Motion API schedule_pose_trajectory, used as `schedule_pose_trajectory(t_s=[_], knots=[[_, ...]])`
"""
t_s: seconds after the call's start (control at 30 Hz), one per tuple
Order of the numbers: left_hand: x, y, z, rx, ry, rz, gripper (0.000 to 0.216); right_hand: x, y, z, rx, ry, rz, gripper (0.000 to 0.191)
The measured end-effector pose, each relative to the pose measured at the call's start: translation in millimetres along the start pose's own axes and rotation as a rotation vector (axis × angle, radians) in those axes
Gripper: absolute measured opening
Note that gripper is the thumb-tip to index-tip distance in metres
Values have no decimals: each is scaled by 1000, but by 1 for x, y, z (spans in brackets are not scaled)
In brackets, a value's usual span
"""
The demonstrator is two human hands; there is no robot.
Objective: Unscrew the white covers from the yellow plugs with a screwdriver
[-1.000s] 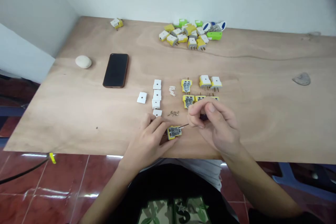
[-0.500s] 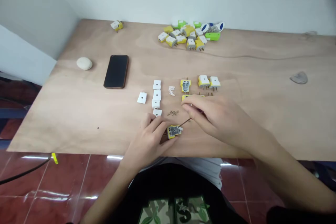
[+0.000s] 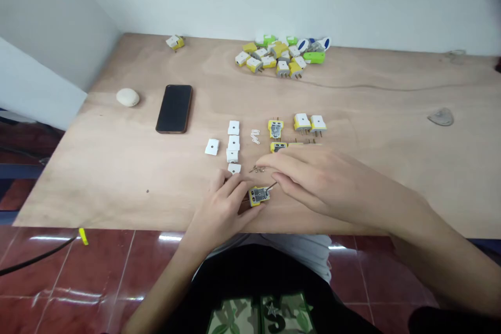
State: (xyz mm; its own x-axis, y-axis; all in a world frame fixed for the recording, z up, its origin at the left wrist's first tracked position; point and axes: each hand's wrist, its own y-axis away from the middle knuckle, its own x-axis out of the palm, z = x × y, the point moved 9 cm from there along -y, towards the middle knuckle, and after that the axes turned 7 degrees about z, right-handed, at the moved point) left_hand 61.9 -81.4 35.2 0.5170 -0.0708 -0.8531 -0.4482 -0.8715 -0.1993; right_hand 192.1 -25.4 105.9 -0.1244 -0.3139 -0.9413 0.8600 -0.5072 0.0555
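My left hand point(image 3: 225, 203) pins an opened yellow plug base point(image 3: 259, 195) against the wooden table point(image 3: 117, 167) near its front edge. My right hand point(image 3: 313, 177) lies low over the table, fingers reaching left toward a small heap of screws point(image 3: 257, 169). A thin screwdriver tip point(image 3: 272, 186) pokes out from under that hand and touches the plug base. White plug covers point(image 3: 234, 142) lie in a column just left of the screws.
More open yellow plug bases point(image 3: 276, 128) and two closed plugs point(image 3: 309, 123) lie behind my right hand. A pile of plugs point(image 3: 282, 55) sits at the back. A black phone point(image 3: 174, 108), a white oval object point(image 3: 128, 97) and a grey pick-shaped piece point(image 3: 441, 117) also lie on the table.
My right hand has dropped from a raised pinch and slid left and forward over the plug bases toward the screws. The left hand has kept still on the plug base.
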Motion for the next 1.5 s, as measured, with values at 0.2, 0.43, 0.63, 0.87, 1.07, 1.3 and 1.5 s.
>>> schedule_pose_trajectory(t_s=[0.2, 0.43, 0.63, 0.87, 1.07, 1.3, 1.5], knots=[[-1, 0, -1, 0, 8, -5, 27, 2, 1, 1, -24, 12, -25, 22], [0, 0, 0, -2, -1, -7, 27, -27, 22, -21, 63, -295, -252, 14], [0, 1, 0, 5, 3, -8, 27, 4, 36, -24, 64, -303, -249, 30], [-1, 0, -1, 10, -17, -15, 27, 66, 28, -15, -31, 64, -210, 21], [0, 1, 0, 4, -19, -10, 28, 69, 22, -2, -101, 197, -210, 27], [-2, 1, -1, 15, -11, -20, 28, 72, 23, 1, -106, 218, -246, 20], [-2, 1, 0, 12, -12, -12, 29, 71, 17, 0, -105, 181, -190, 21]])
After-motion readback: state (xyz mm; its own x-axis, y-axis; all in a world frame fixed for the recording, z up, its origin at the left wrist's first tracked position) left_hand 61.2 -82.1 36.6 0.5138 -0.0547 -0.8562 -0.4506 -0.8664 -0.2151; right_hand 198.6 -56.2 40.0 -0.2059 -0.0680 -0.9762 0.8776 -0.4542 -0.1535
